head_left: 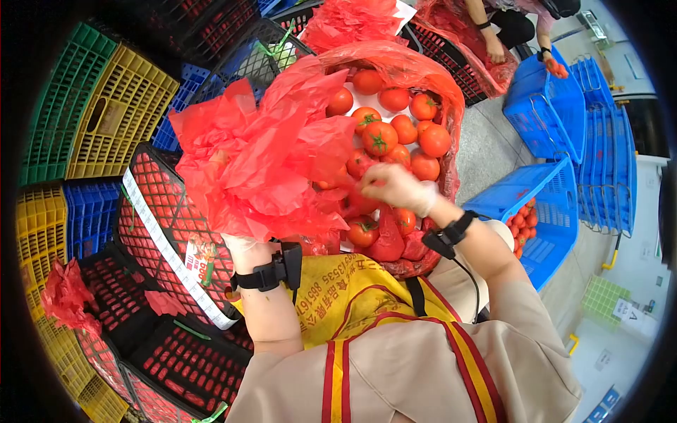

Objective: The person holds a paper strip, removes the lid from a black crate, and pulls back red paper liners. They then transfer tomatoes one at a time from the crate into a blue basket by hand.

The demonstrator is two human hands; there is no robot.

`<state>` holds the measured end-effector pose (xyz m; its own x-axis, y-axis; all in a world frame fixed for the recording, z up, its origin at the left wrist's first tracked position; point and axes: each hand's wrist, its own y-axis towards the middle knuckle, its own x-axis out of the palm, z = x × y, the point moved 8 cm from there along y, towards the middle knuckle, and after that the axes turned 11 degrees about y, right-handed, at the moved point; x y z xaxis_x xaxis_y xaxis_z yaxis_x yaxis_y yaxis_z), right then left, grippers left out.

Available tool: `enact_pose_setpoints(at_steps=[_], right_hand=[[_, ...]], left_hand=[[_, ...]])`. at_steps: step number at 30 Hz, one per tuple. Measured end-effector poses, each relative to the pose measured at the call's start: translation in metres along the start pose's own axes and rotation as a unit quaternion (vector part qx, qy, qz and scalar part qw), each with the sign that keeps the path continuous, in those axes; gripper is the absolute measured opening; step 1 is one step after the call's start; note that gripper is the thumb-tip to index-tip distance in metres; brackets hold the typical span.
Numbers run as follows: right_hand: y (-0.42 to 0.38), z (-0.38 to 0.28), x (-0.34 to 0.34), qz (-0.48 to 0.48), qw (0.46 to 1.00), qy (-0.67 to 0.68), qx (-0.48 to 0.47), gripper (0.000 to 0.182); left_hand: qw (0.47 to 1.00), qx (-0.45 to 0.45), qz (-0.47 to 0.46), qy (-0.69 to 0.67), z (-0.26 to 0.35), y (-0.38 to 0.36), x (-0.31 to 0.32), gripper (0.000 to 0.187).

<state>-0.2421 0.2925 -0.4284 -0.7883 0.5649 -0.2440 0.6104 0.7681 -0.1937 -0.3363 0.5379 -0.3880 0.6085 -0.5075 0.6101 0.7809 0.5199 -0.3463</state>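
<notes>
A large loose bunch of red tissue paper (275,155) rises over my left hand (243,243), which is closed on it; the paper covers nearly all its fingers. My right hand (398,187), in a thin clear glove, is over the tomatoes with its fingers pinched together on a strip of red paper (349,194). Below both hands is a crate lined with red plastic film (455,92). Several ripe tomatoes (379,139) lie in it, some with green stem ends showing. Crumpled red paper covers some tomatoes near its front edge.
Black mesh crates (176,359) with red scraps stand at the left, beside yellow (123,113) and green crates (63,99). A blue crate (550,211) holding small tomatoes (520,229) is at the right. Another person's hands (496,48) are at the top right, by more blue crates (543,106).
</notes>
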Motion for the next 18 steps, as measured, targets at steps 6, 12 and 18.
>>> enact_pose_setpoints(at_steps=[6, 12, 18], right_hand=[[-0.012, 0.009, -0.058, 0.131, 0.962, 0.237, 0.017, 0.022], [0.001, -0.009, 0.101, -0.036, 0.948, -0.274, -0.156, 0.053], [0.002, 0.008, 0.083, -0.021, 0.977, -0.143, -0.158, 0.012]], left_hand=[[0.996, 0.024, 0.001, 0.091, -0.002, -0.001, -0.004, 0.058], [0.995, 0.021, -0.003, 0.093, -0.005, -0.001, -0.006, 0.058], [0.997, 0.068, -0.017, 0.034, 0.001, 0.000, -0.006, 0.043]])
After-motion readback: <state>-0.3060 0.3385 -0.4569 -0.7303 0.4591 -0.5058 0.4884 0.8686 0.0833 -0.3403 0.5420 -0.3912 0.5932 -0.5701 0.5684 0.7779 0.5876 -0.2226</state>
